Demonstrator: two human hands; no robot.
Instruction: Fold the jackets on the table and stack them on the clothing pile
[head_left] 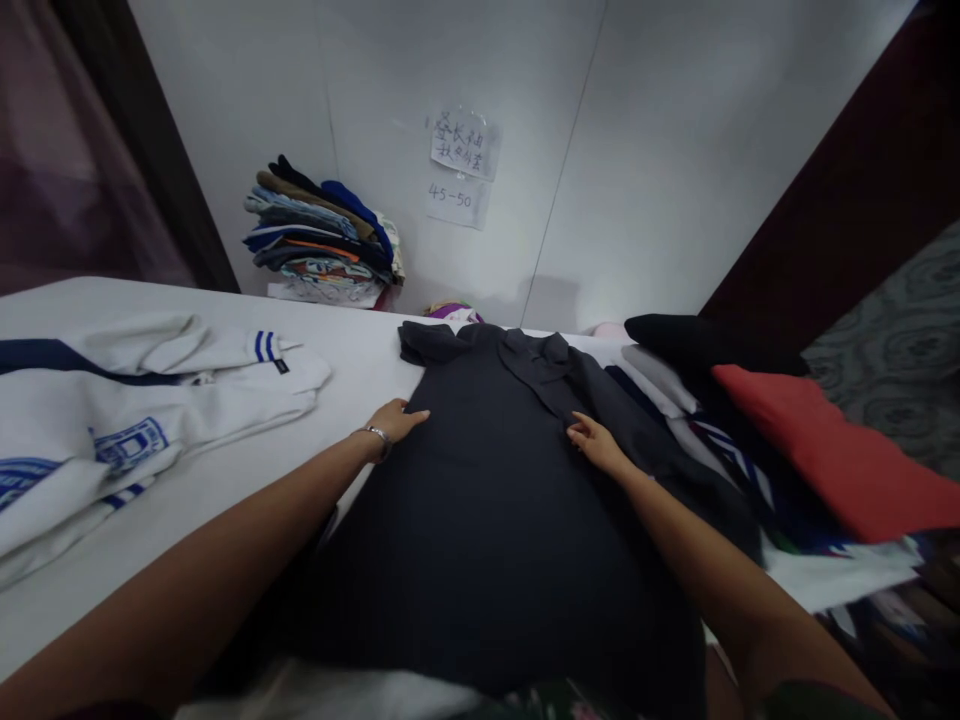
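Soft dark collared shirt (487, 500) lay flat, collar pointing away, long axis toward wall; left hand (396, 420) and right hand (596, 442) pressed open-fingered, gripping nothing.

My arms were bare from the lower edge of the view to the fingers, with no sleeves showing. On the wrist of my left hand (397, 420), toward ten o'clock, I wore a thin silver metal bracelet (379, 434). My right hand (596, 442), toward one o'clock, carried no ring, watch or band.
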